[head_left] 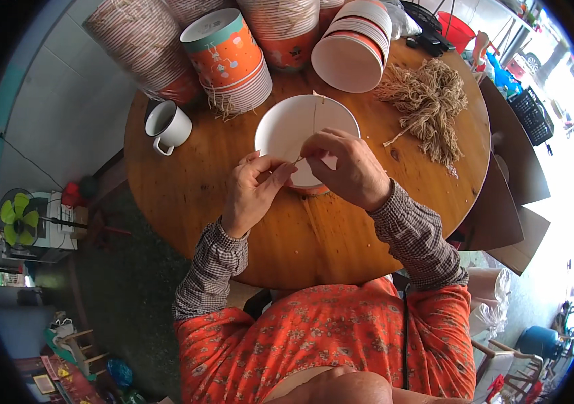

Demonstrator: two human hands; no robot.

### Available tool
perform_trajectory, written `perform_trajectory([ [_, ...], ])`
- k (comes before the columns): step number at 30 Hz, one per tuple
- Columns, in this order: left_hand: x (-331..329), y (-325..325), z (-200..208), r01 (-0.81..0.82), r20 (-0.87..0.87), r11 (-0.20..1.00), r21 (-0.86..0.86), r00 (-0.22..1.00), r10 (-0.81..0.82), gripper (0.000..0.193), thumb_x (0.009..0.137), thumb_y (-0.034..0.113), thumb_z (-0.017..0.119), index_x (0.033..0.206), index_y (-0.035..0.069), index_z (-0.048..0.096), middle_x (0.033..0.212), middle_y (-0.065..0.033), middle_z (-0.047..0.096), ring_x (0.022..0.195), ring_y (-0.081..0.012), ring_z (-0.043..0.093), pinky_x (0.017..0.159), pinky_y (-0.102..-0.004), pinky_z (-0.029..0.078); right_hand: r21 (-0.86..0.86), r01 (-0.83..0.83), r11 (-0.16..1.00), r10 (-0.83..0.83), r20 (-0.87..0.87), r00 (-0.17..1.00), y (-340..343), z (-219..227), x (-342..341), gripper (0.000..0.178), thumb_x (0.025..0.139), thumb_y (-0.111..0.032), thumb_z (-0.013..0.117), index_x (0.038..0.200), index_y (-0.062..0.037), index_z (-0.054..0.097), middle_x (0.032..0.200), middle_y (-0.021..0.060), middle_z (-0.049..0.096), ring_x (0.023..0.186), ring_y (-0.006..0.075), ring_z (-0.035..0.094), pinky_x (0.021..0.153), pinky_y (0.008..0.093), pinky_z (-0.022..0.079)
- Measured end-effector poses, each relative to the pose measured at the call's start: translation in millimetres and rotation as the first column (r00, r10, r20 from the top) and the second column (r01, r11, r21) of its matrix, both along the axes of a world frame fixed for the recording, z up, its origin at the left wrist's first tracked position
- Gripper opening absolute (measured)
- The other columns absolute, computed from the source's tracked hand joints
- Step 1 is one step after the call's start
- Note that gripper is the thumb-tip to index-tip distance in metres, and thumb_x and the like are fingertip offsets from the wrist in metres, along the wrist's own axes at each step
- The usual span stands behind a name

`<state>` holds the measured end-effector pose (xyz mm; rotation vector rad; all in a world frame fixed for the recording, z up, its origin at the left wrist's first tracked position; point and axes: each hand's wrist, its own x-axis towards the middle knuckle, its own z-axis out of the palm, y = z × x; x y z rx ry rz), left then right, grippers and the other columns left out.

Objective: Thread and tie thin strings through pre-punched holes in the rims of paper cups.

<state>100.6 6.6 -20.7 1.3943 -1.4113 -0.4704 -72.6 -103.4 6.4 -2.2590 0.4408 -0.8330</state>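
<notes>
A round paper bucket [280,128], white inside with some orange on its outer wall, stands in front of me on the wooden table [314,249]. One thin tan cord [314,116] crosses its mouth from a knot at the far rim. At the near side of the rim, my left hand [250,192] pinches the cord between thumb and forefinger. My right hand [354,172] is closed on the cord close beside it, its fingertips partly hidden. Loose tan cords [435,101] lie in a tangled bundle to the right.
Stacked orange buckets [226,60] with cords stand at the back, beside tall wrapped stacks [135,44]. White-lined buckets [347,64] lie tilted at the back right. An enamel mug [172,128] sits left. Cardboard [495,209] leans by the table's right edge.
</notes>
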Motion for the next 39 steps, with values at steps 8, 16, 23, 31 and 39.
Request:
perform_trajectory([
  [8, 2, 3, 3, 0.072, 0.044, 0.997, 0.015, 0.996, -0.073, 0.012, 0.092, 0.013, 0.061, 0.089, 0.004, 0.069, 0.071, -0.0021, 0.069, 0.067, -0.0105, 0.065, 0.094, -0.0313, 0.038, 0.099, -0.063, 0.993, 0.054, 0.089, 0.995, 1, 6, 9, 0.009, 0.083, -0.006, 0.06, 0.092, -0.0043, 0.063, 0.092, 0.012, 0.061, 0.084, 0.0306, 0.063, 0.071, 0.0382, 0.052],
  [16, 18, -5, 12, 0.098, 0.23, 0.991, 0.093, 0.966, -0.117, 0.01, 0.087, 0.014, 0.065, 0.09, 0.006, 0.069, 0.074, -0.0028, 0.07, 0.065, -0.0122, 0.066, 0.097, -0.0323, 0.037, -0.073, -0.133, 0.988, 0.142, 0.129, 0.981, 2, 4, 19, 0.009, 0.082, -0.007, 0.063, 0.091, -0.0057, 0.065, 0.093, 0.0114, 0.06, 0.082, 0.0312, 0.062, 0.071, 0.0397, 0.051],
  [23, 18, -3, 17, 0.147, 0.214, 0.974, 0.173, 0.959, -0.183, 0.011, 0.086, 0.017, 0.066, 0.091, 0.008, 0.07, 0.082, -0.0022, 0.072, 0.07, -0.0139, 0.067, 0.106, -0.0389, 0.029, 0.01, -0.007, 1.0, 0.006, 0.125, 0.992, -5, -9, 16, 0.01, 0.08, -0.006, 0.065, 0.09, -0.004, 0.065, 0.087, 0.0133, 0.061, 0.078, 0.0326, 0.063, 0.069, 0.0392, 0.051],
  [31, 20, -3, 17, 0.166, 0.195, 0.972, 0.168, 0.961, -0.197, 0.013, 0.087, 0.021, 0.067, 0.09, 0.009, 0.07, 0.084, -0.0017, 0.072, 0.081, -0.0158, 0.067, 0.107, -0.0424, 0.029, 0.036, 0.114, 0.993, -0.117, 0.122, 0.986, -4, 3, 3, 0.009, 0.08, -0.009, 0.067, 0.089, -0.0055, 0.066, 0.086, 0.0114, 0.061, 0.074, 0.0292, 0.063, 0.067, 0.0368, 0.052],
  [39, 13, -5, 12, 0.136, 0.201, 0.986, 0.097, 0.968, -0.153, 0.016, 0.088, 0.023, 0.067, 0.087, 0.007, 0.07, 0.073, -0.0024, 0.07, 0.068, -0.0152, 0.066, 0.105, -0.0409, 0.032, 0.101, 0.088, 0.991, -0.1, 0.121, 0.988, -4, 14, -2, 0.011, 0.083, -0.012, 0.068, 0.089, -0.0039, 0.065, 0.084, 0.0085, 0.061, 0.071, 0.0217, 0.061, 0.065, 0.0327, 0.051],
])
